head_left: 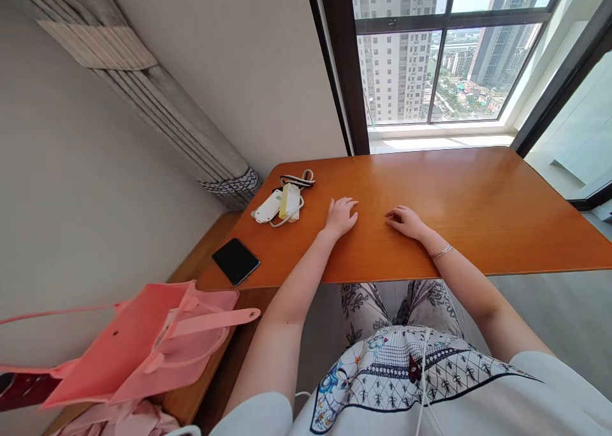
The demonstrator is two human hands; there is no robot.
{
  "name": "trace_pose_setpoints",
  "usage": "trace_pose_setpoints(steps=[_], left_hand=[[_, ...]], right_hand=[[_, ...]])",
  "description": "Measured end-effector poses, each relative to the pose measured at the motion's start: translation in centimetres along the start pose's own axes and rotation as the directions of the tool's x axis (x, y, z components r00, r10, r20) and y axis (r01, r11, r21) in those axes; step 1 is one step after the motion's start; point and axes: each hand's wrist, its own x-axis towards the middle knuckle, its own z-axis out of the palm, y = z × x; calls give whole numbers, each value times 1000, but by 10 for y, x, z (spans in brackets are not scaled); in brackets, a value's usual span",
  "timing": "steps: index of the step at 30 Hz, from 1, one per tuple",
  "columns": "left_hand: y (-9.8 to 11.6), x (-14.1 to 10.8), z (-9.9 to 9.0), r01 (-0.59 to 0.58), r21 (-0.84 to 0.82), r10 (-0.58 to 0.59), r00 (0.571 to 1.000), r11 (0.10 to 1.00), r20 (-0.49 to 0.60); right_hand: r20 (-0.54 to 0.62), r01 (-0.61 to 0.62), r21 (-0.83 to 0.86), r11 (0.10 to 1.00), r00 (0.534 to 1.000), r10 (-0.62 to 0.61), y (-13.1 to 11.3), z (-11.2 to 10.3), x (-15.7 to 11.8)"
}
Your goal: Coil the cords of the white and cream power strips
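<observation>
My left hand [340,216] rests on the brown wooden table [459,200], its fingers slightly spread and nothing in them. To its left lies a small heap of white power strips [268,207] with a coiled cable, apart from the hand; one piece has a yellow side. My right hand [404,222] also lies on the tabletop, holding nothing, with the fingers loosely bent and a little apart. Thin bracelets [442,252] circle that wrist. A dark-screened tablet [236,261] lies flat near the table's left front corner.
At the lower left a pink handbag [157,340] stands open on a wooden bench [184,394], beside pink cloth [122,420]. A grey curtain [191,123] hangs by the left wall. Behind the table is a window [447,23] with a dark frame.
</observation>
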Motion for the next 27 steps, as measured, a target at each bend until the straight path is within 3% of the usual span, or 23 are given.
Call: trace_pose_setpoints(steps=[3,6,14,27], left_hand=[[41,4,23,-58,-134,61,998,989,23],[59,1,37,-106,-164,112,993,981,28],[50,-2,42,-126,-195,133,991,973,26],[46,-3,42,-137,-205,147,989,969,31]], right_hand=[[-25,14,-9,1000,1000,-14,-1,-3,-2],[-39,-18,-63,998,999,16,-3,-7,-3],[62,-89,-316,945,992,114,-20,-13,-8],[103,-67,-325,943,989,106,-24,-13,-9]])
